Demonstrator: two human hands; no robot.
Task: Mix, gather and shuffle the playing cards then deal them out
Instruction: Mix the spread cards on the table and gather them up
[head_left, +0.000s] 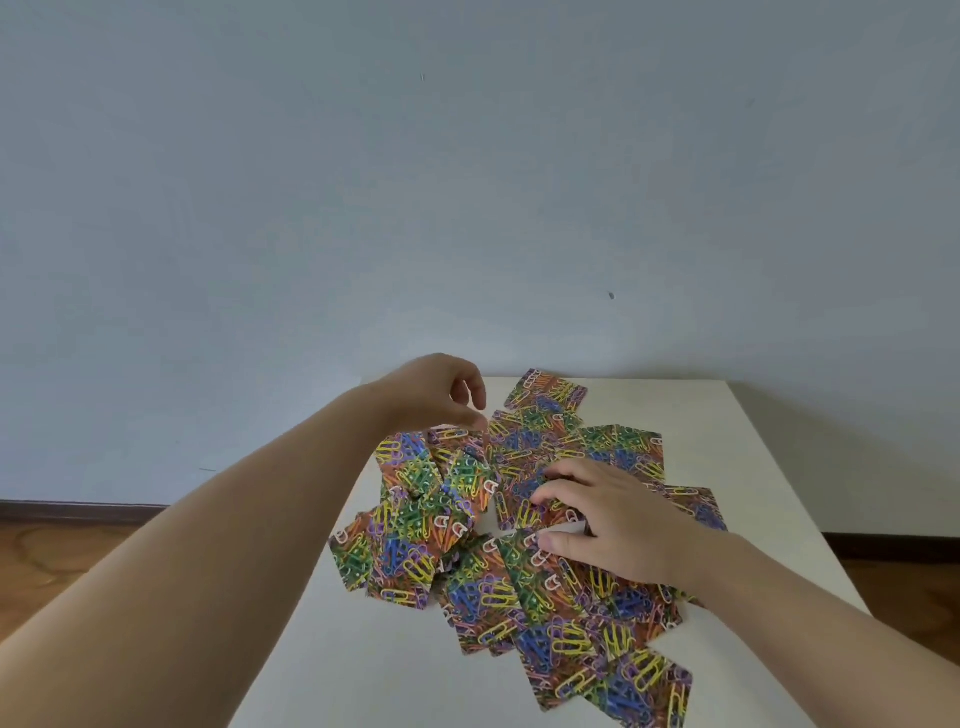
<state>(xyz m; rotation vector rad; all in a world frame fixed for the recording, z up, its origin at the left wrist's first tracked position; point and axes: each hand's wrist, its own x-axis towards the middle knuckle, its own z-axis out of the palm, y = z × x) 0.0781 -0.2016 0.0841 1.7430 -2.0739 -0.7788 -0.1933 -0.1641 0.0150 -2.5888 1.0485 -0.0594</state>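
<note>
Several playing cards (415, 551) with backs printed in coloured paper clips lie scattered and overlapping, face down, across a white table (769, 467). My left hand (441, 395) hovers over the far left part of the spread, fingers loosely curled and pointing down, fingertips just above or touching a card; it grips nothing that I can see. My right hand (613, 525) lies palm down on the middle of the spread, fingers bent and spread, pressing on the cards beneath it. One card (545, 389) lies farthest away, near the wall.
The table stands against a plain pale blue wall (467, 182). Wooden floor (47, 561) and a dark skirting board show to the left and right of the table. Bare table surface lies on the right side and at the near left.
</note>
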